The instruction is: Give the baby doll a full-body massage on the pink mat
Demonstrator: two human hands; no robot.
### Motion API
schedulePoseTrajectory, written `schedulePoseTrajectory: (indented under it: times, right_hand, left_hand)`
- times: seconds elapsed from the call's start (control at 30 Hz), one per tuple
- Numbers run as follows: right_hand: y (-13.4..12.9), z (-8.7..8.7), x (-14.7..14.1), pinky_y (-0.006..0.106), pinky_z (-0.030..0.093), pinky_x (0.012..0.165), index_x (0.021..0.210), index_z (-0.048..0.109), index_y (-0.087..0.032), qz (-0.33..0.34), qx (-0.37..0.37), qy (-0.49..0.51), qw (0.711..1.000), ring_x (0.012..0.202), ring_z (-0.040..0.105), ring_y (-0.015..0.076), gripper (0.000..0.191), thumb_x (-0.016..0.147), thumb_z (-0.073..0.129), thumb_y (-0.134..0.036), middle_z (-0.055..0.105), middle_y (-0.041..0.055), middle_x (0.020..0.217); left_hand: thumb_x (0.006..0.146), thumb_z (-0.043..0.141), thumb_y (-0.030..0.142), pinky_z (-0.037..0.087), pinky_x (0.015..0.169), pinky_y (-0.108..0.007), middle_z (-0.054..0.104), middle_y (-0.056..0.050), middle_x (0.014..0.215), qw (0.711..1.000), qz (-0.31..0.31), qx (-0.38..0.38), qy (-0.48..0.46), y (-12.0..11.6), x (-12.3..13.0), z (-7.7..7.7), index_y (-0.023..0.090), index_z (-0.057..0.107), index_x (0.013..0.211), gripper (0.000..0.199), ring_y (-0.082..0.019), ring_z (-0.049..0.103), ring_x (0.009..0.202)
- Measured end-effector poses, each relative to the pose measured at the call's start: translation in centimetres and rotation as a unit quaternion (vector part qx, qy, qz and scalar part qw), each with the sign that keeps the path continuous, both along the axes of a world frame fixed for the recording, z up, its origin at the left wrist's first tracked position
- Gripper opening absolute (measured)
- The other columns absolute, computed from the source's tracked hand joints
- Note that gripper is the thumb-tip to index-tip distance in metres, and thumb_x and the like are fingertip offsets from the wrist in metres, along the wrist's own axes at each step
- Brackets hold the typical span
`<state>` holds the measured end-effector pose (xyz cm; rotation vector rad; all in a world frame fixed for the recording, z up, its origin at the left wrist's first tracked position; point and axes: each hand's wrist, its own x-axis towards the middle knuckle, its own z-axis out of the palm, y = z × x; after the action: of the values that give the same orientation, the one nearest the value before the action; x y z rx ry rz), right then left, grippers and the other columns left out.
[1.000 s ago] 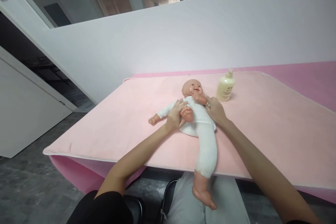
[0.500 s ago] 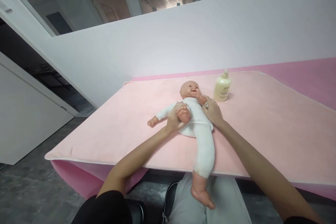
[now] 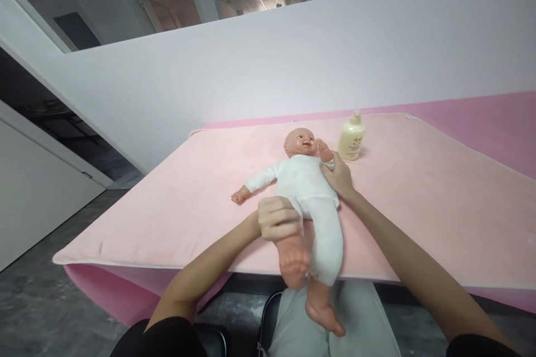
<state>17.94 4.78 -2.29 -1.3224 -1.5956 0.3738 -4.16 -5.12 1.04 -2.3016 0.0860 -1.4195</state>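
Observation:
A baby doll point(image 3: 302, 177) in a white cloth suit lies on its back on the pink padded mat point(image 3: 176, 206), head toward the wall. My left hand point(image 3: 278, 218) is closed around its bent leg just above the bare foot point(image 3: 294, 262), which hangs near the mat's front edge. At the doll's raised arm point(image 3: 324, 150), my right hand point(image 3: 338, 175) is wrapped round the wrist and sleeve cuff; some of its fingers are hidden. The doll's other leg point(image 3: 329, 240) stretches over the edge above my lap, and its other arm lies out to the left.
A pale yellow pump bottle point(image 3: 352, 136) stands upright on the mat to the right of the doll's head. Behind the table rises a white partition wall point(image 3: 268, 78). My legs point(image 3: 355, 318) are beneath the front edge, beside a black chair point(image 3: 270, 318).
My left hand has drawn the doll's leg from over its belly down toward the front edge. My right hand keeps its hold while the doll's raised hand shifts slightly from its mouth.

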Motion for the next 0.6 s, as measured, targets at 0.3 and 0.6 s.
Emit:
schedulePoseTrajectory:
  times: [0.3, 0.6]
  right_hand:
    - [0.1, -0.5, -0.4, 0.038, 0.047, 0.083, 0.106, 0.051, -0.019, -0.102, -0.027, 0.256, 0.961, 0.090, 0.059, 0.0228, 0.041, 0.074, 0.057, -0.044, 0.063, 0.0089, 0.103]
    - [2.9, -2.4, 0.5, 0.037, 0.052, 0.085, 0.113, 0.047, -0.020, -0.143, -0.026, 0.489, 0.860, 0.105, 0.057, 0.0226, 0.041, 0.082, 0.041, -0.046, 0.057, 0.0086, 0.111]
  left_hand:
    - [0.081, 0.055, 0.022, 0.046, 0.049, -0.023, 0.063, -0.001, 0.067, 0.990, -0.109, 0.020, 0.086, -1.5, 2.7, -1.3, 0.021, 0.066, 0.069, 0.016, -0.009, 0.054, 0.055]
    - [0.087, 0.050, 0.031, 0.051, 0.055, -0.024, 0.064, -0.004, 0.070, 0.989, -0.122, -0.048, 0.072, -1.3, 2.7, -1.7, 0.019, 0.065, 0.070, 0.026, -0.012, 0.060, 0.064]
